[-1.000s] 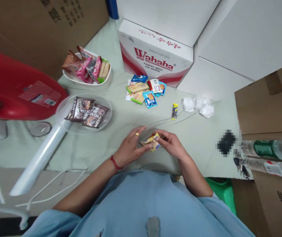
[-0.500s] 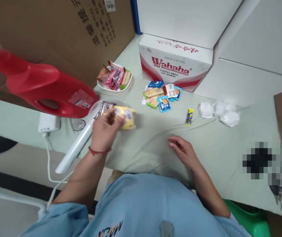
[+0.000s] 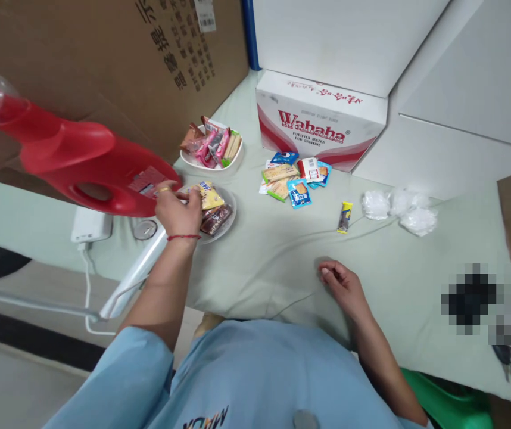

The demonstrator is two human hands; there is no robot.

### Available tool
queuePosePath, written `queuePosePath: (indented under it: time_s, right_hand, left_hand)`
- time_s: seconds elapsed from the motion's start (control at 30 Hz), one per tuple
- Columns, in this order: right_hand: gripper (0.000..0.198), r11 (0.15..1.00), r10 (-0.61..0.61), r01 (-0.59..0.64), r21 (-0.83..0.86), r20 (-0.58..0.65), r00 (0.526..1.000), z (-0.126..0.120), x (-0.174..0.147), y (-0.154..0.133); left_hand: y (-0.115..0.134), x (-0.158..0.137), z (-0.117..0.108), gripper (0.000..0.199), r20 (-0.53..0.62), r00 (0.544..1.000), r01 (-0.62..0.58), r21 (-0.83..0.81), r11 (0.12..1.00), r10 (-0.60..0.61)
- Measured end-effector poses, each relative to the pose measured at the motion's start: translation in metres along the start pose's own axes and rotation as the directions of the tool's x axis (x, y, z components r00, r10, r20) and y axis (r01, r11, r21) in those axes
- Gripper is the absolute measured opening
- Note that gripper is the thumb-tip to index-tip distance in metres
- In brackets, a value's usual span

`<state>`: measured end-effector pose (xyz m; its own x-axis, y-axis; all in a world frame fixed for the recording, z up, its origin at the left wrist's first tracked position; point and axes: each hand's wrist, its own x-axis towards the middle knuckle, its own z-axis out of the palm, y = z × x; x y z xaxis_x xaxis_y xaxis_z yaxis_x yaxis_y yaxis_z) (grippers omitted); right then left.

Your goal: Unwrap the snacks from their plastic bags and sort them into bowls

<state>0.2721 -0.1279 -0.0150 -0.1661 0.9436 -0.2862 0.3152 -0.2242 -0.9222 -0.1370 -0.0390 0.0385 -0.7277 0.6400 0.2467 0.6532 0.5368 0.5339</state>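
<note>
My left hand (image 3: 178, 210) is over the left side of a round clear dish (image 3: 234, 221), its thumb and fingers apart. Beside the thumb, a yellow snack packet (image 3: 211, 195) lies in the dish above a dark brown snack packet (image 3: 216, 219). The dish's left rim is hidden by the hand. My right hand (image 3: 342, 286) rests low over the cloth, fingers loosely curled in with nothing visible in them. Farther up from it lies a small yellow and dark packet (image 3: 345, 217). A pile of blue, white and green biscuit packets (image 3: 299, 193) sits before the Wahaba-like printed carton (image 3: 318, 128).
A white bowl (image 3: 213, 169) of pink and brown snacks stands behind the dish. At left are a large red bottle (image 3: 90, 161), a white adapter (image 3: 91, 224) and a round metal lid (image 3: 145, 229). Clear crumpled plastic bundles (image 3: 416, 219) lie right. A brown carton (image 3: 103, 71) stands behind.
The yellow packet has gone from my left hand into the dish, and that hand has shifted left. My right hand's fingers have curled in more, and it sits slightly lower and farther right.
</note>
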Motion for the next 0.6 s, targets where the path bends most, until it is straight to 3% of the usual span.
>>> queuePosePath:
  time_s: [0.13,0.37,0.5,0.6]
  right_hand:
    - [0.043,1.0,0.019,-0.019,0.012,-0.02,1.0,0.002,0.0,0.005]
    - [0.037,0.994,-0.058,0.059,-0.087,0.018,0.998,0.018,-0.002,-0.004]
    - [0.034,0.976,-0.109,0.107,-0.189,0.002,0.994,0.014,-0.007,-0.006]
    - [0.033,0.965,-0.123,0.103,-0.24,-0.07,0.99,0.003,-0.011,-0.003]
  left_hand:
    - [0.008,0.008,0.006,0.023,0.125,0.992,-0.011,0.134,0.991,-0.006]
    - [0.023,0.001,-0.007,0.039,0.238,0.968,-0.125,0.21,0.97,0.073]
    - [0.013,-0.011,-0.027,0.045,0.121,0.969,-0.228,0.126,0.965,0.213]
    - [0.024,-0.003,-0.037,0.039,0.081,0.966,-0.252,0.094,0.963,0.244]
